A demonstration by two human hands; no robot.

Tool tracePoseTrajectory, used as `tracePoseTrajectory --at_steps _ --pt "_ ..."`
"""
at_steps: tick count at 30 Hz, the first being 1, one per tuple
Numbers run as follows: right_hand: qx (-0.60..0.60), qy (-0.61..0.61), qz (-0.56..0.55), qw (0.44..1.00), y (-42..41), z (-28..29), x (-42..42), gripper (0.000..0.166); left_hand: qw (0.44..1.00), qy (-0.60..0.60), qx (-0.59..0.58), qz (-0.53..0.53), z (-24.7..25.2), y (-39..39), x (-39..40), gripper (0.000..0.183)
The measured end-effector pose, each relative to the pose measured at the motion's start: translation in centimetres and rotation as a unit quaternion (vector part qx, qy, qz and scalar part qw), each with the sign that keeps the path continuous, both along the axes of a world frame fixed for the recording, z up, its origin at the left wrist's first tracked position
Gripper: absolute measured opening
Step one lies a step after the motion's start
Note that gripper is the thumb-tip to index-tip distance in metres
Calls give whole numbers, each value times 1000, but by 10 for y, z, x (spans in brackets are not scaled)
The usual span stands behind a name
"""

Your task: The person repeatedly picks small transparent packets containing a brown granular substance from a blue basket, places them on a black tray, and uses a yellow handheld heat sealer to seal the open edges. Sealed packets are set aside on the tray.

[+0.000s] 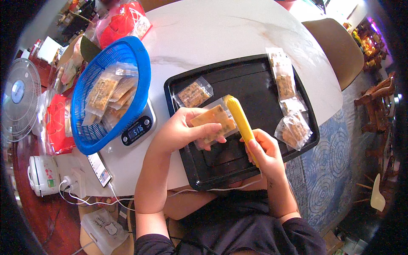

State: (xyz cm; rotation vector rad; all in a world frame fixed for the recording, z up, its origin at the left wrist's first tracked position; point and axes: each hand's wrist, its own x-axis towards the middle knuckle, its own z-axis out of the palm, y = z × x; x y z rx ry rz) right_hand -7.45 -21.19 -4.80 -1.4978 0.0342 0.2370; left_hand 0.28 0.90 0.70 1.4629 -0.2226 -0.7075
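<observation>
My left hand (194, 129) grips a clear plastic packet (220, 121) with a flat, light-brown snack piece inside, held above the black tray (223, 73). In my right hand (266, 149) is a long yellow handheld tool (239, 114), apparently a bag sealer. Its upper part lies along the packet's right end; whether the plastic is clamped in it I cannot tell. One wrapped snack packet (194, 93) rests at the tray's left side. Several more wrapped packets (284, 83) overlap along the right side, with a small group (294, 130) at the lower right.
Left of the tray, a blue plastic basket (145, 70) holding several wrapped packets (103, 91) stands on a lit digital kitchen scale (138, 129). A phone (99, 169) with a white cable (116, 196) lies near the table edge. Red bags (122, 25) sit at the back left.
</observation>
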Motion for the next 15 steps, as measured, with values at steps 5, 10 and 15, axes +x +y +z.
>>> tracePoseTrajectory --at_steps 5,10,15 --pt "-13 9 -17 1000 0 1 -1 20 1000 -6 0 6 -13 0 4 38" --pt "16 21 -49 998 1 3 -1 23 963 -218 131 90 -20 -6 3 67" --pt "19 20 -51 998 2 5 1 24 811 -511 277 70 -15 -24 -7 86"
